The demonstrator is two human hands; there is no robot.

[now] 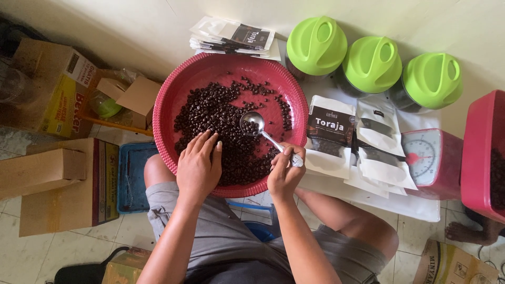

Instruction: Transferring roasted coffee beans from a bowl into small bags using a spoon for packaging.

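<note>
A round red woven plastic tray (173,94) rests on the person's lap, holding a spread of dark roasted coffee beans (215,113); the left hand (199,167) lies flat on the beans, fingers released and extended; the right hand (285,171) grasps the handle of a shiny metal scoop (252,124), its bowl filled with beans near the tray's middle; black-and-white paper pouches (330,134) lie just beside the tray, near three jars with lime-green lids (372,63) and a pink kitchen scale (432,160).

Three green-lidded jars (372,66), one red tray (181,89), one spoon (263,131).
</note>
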